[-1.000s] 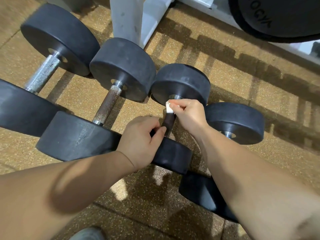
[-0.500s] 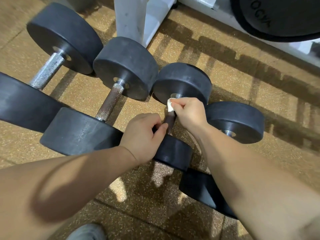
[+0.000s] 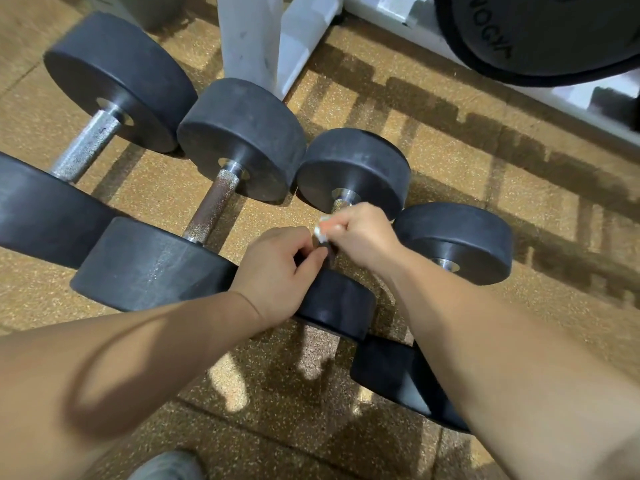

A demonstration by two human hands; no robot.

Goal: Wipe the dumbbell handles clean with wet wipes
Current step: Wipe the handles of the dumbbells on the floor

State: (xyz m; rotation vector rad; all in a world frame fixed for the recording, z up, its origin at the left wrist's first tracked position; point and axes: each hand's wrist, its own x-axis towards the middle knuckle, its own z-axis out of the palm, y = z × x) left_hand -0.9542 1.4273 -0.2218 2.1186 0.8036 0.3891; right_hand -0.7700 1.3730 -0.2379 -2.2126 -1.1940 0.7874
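Observation:
Several black dumbbells lie side by side on the floor. The third dumbbell (image 3: 353,169) has a short metal handle (image 3: 341,204), mostly covered by my hands. My right hand (image 3: 360,235) is wrapped around that handle with a white wet wipe (image 3: 321,230) pinched against it. My left hand (image 3: 277,268) grips the near end of the same handle, resting over the near weight head (image 3: 337,308). Left of it, the second dumbbell (image 3: 242,140) shows a rusty handle (image 3: 214,209).
The largest dumbbell (image 3: 117,77) lies at the far left, a smaller one (image 3: 453,242) at the right under my right forearm. A white rack leg (image 3: 256,39) and a black weight plate (image 3: 540,32) stand behind. The floor (image 3: 467,150) is speckled tan rubber. A grey shoe (image 3: 166,467) shows at the bottom.
My right hand with the wipe has slid down the handle toward my left hand, uncovering the handle's far end. My left hand has kept its grip.

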